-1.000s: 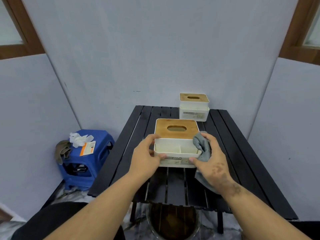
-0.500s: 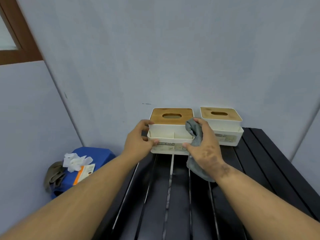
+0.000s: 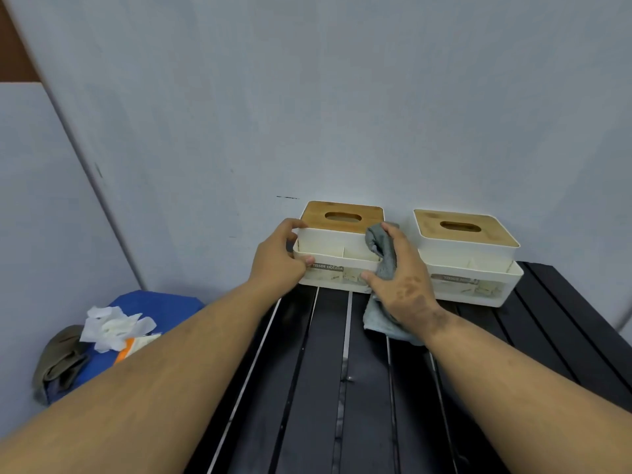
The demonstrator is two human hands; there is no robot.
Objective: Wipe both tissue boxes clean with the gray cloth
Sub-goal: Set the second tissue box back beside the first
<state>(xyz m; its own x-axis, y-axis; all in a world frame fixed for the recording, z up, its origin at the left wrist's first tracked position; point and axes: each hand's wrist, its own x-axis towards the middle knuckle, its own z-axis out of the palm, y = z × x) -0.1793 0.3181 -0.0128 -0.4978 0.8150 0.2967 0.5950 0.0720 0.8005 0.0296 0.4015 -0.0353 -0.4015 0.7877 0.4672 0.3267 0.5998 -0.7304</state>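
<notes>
Change: since 1 second ago, the held tissue box has been carried from the middle of the black slatted table to its far edge, beside the second tissue box.
Held tissue box: white, wooden lid with an oval slot, set against the gray wall, just left of the second tissue box, a narrow gap between the 2.
Left hand: fingers curled round the held box's left end, thumb on its front rim.
Right hand: fingers clamped on the gray cloth, pressed against the held box's right end.
Gray cloth: bunched at the box's right corner, its tail hanging onto the table.
Blue stool: well left of the held box, crumpled white paper on it.
</notes>
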